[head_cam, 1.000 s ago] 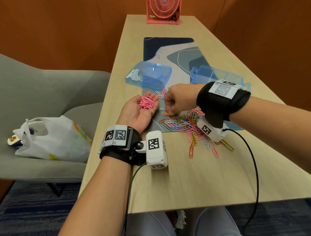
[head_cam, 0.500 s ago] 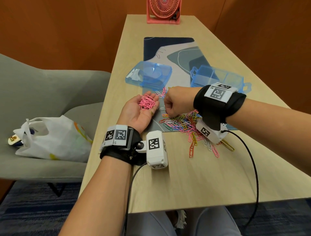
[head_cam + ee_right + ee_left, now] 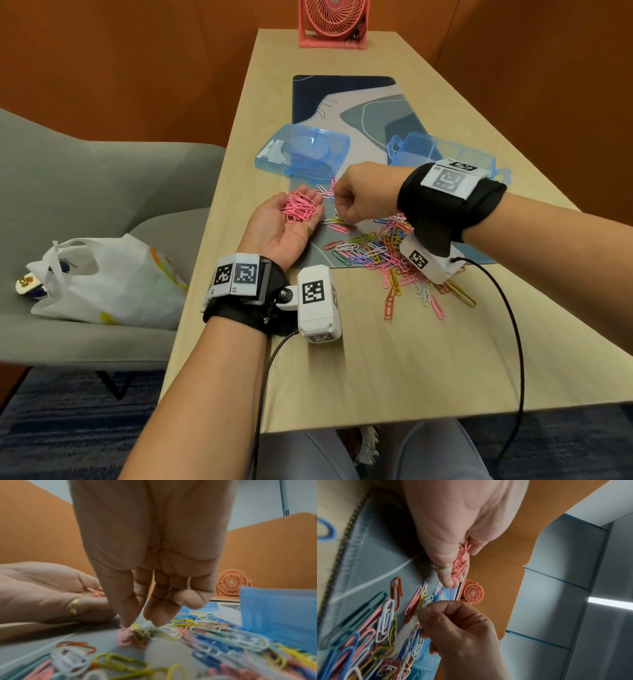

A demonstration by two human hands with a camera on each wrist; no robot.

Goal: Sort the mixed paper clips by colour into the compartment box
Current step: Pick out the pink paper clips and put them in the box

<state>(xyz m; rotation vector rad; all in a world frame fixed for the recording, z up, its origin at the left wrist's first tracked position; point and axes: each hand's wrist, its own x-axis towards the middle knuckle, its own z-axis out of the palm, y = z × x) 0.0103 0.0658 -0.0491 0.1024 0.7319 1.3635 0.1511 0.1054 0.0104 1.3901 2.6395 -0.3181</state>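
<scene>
- The pink clips (image 3: 299, 208) sit heaped in the upturned left hand (image 3: 286, 222), palm flat and fingers relaxed, as before
- The right hand (image 3: 361, 198) has lifted slightly from the mixed pile (image 3: 387, 253); fingers curled downward, thumb and forefinger tips close together just above it; a held clip cannot be told
- The compartment box (image 3: 442, 154) stands far right on the mat (image 3: 342, 99), lid (image 3: 303, 154) to its left
- Bare table (image 3: 394, 359) lies nearer

Light wood table (image 3: 394, 359), patterned desk mat (image 3: 346, 99) lying along its middle, pink fan (image 3: 334, 22) at far end, blue lid (image 3: 303, 156) overlapping mat's left edge, clear blue compartment box (image 3: 442, 154) on mat at right, mixed paper clips (image 3: 383, 253) spilling off mat's near edge onto wood
</scene>
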